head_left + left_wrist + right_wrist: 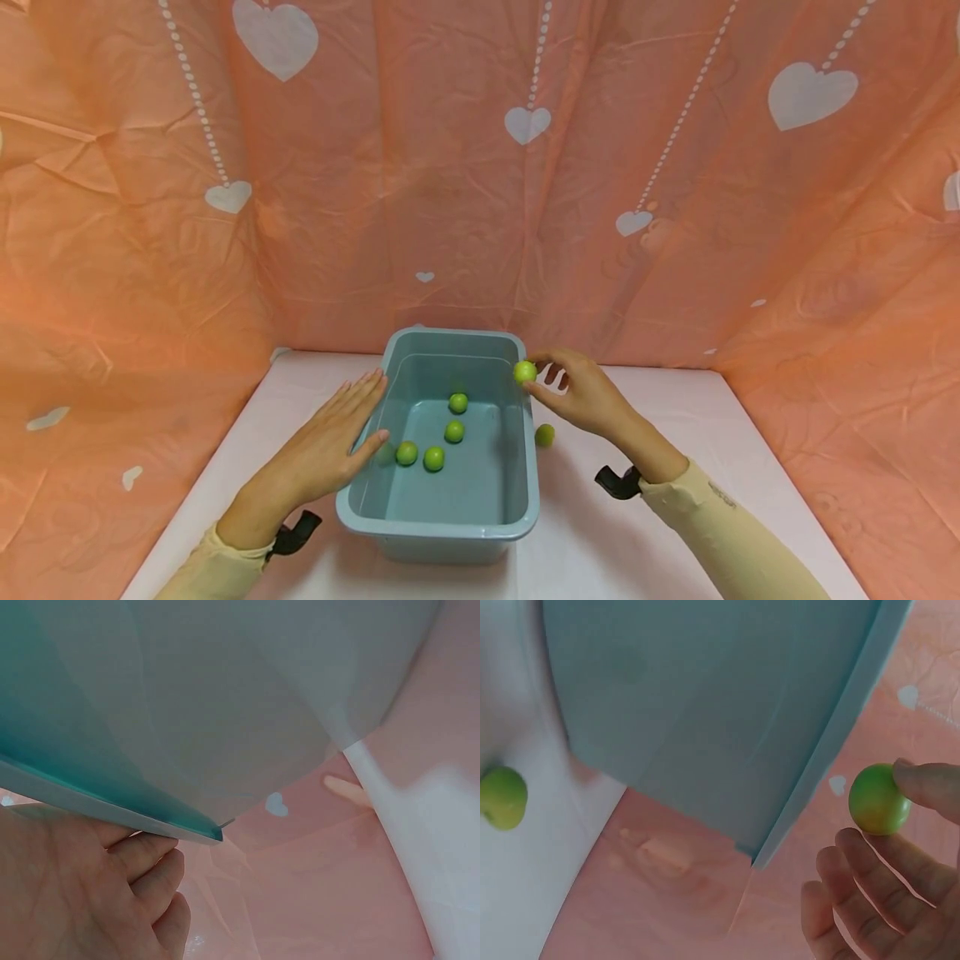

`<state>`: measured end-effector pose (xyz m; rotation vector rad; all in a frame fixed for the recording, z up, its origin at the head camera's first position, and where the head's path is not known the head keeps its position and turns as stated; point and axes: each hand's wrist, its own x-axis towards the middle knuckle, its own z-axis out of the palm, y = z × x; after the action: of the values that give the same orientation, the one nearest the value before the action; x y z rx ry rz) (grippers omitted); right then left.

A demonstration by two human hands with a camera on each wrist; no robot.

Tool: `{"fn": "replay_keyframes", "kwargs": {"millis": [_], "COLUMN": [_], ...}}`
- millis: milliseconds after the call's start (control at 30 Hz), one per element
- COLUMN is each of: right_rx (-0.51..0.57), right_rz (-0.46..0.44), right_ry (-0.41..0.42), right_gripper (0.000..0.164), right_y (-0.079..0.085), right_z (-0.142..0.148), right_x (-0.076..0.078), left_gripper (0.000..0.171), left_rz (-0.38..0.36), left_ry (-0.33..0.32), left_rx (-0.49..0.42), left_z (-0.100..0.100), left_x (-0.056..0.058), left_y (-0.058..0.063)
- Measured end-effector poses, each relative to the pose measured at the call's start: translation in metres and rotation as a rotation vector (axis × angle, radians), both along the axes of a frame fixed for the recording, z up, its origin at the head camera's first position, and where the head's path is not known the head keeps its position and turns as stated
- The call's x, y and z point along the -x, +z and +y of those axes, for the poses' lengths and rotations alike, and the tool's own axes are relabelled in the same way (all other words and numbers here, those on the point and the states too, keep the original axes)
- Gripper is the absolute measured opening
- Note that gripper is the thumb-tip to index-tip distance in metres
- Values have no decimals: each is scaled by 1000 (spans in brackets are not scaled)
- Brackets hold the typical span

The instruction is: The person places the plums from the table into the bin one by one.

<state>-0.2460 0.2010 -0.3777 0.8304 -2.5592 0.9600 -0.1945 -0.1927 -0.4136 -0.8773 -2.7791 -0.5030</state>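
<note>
A small round green fruit (525, 372) is pinched between the thumb and fingertips of my right hand (577, 390), over the right rim of the blue-grey plastic tub (438, 529). The right wrist view shows this fruit (879, 799) at the fingertips, tinged yellow underneath. My left hand (322, 446) lies along the tub's left rim, its fingers straight and thumb reaching over the edge. From below, in the left wrist view, its fingertips (161, 844) touch the rim. Inside the tub, several similar green fruits (453, 431) lie on the bottom.
Outside the tub, near its right wall, another green fruit (545, 435) sits on the white-covered table (645, 550). A peach-coloured curtain (450, 192) with white hearts encloses the back and both sides. Black wrist mounts (618, 482) stick out from the wrists.
</note>
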Motion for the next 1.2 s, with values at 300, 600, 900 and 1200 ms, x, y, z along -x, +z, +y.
{"fn": "replay_keyframes", "kwargs": {"millis": [300,600,900,1200], "right_rx": [-25,-57,-125,-264], "right_rz": [-12,-34,-50,-70], "right_ry": [73,142,206,247], "right_gripper": [32,34,36,31], "right_y": [0,1,0,-4], "right_z": [-21,-44,-63,-80], "right_x": [0,-2,4,15], "left_gripper": [74,74,74,75], "left_rz": [4,6,0,-1], "left_ry": [-3,-1,0,0], "left_rx": [-1,1,1,2], "left_z": [1,1,0,1], "left_x": [-1,-1,-1,-1], "left_y": [1,1,1,2]}}
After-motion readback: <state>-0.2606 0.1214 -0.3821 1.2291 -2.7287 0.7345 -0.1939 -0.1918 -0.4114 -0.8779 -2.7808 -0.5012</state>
